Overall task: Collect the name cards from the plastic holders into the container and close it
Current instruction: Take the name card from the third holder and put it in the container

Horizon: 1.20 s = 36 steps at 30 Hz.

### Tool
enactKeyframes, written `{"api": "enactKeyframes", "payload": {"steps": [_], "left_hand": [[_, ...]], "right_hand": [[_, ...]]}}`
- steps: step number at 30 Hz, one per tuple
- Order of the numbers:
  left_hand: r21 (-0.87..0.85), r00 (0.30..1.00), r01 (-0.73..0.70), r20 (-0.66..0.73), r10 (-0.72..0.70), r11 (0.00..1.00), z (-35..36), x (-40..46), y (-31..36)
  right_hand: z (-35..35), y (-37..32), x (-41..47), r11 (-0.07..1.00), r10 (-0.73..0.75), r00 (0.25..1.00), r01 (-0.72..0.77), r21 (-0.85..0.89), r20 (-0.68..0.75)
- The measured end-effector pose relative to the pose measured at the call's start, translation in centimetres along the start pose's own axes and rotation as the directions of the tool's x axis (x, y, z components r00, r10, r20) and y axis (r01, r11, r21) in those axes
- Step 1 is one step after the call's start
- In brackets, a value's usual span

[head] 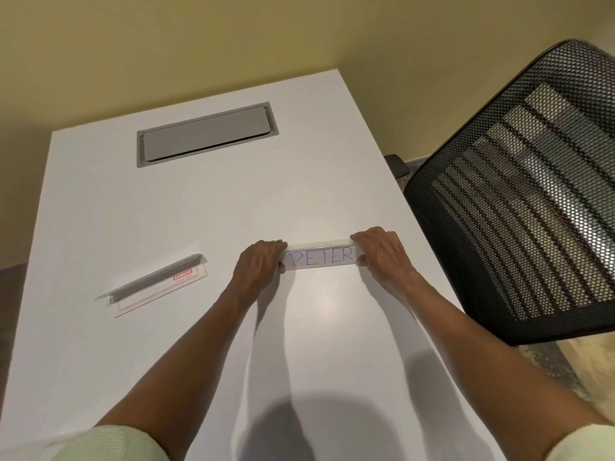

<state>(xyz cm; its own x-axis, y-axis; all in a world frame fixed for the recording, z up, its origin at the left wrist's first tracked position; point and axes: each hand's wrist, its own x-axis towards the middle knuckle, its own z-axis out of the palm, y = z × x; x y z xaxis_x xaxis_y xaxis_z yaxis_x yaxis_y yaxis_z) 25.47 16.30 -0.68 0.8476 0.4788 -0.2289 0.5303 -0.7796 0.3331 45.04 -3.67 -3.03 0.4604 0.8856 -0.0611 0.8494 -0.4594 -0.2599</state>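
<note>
Your left hand (258,262) grips left end of clear plastic holder (320,261), your right hand (379,252) grips right end. Name card (321,257) reading PETER inside holder, on white worktop (199,201). Second holder (156,284), red label, lies well left. Mesh chair (519,194) at right.

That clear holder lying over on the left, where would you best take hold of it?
Probably by its two short ends, one hand from each side. The empty holder is long, narrow and lies flat on the table, so end grips steady it, just as the left hand and right hand hold the PETER holder.
</note>
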Motion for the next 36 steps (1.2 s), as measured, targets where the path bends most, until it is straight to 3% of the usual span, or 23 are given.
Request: {"api": "enactKeyframes", "payload": {"steps": [13,18,28,36], "left_hand": [[0.036,1.000,0.019,0.003,-0.019,0.999,-0.2,0.3,0.4],[0.001,1.000,0.019,-0.013,-0.019,1.000,-0.6,-0.2,0.7],[0.007,0.998,0.056,-0.011,-0.056,0.998,-4.0,-3.7,2.4],[-0.066,0.993,0.090,-0.070,-0.095,0.994,-6.1,-9.1,4.0]], "right_hand": [[-0.2,-0.4,0.3,0.997,0.065,0.996,-0.063,0.038,-0.055],[-0.6,-0.7,-0.4,1.000,0.028,0.994,-0.026,0.016,-0.109],[-4.2,-2.9,-2.6,0.994,0.086,0.996,-0.087,-0.073,-0.012],[-7.0,-5.7,-6.0,0.992,0.057,0.998,-0.061,-0.110,-0.037]]}}
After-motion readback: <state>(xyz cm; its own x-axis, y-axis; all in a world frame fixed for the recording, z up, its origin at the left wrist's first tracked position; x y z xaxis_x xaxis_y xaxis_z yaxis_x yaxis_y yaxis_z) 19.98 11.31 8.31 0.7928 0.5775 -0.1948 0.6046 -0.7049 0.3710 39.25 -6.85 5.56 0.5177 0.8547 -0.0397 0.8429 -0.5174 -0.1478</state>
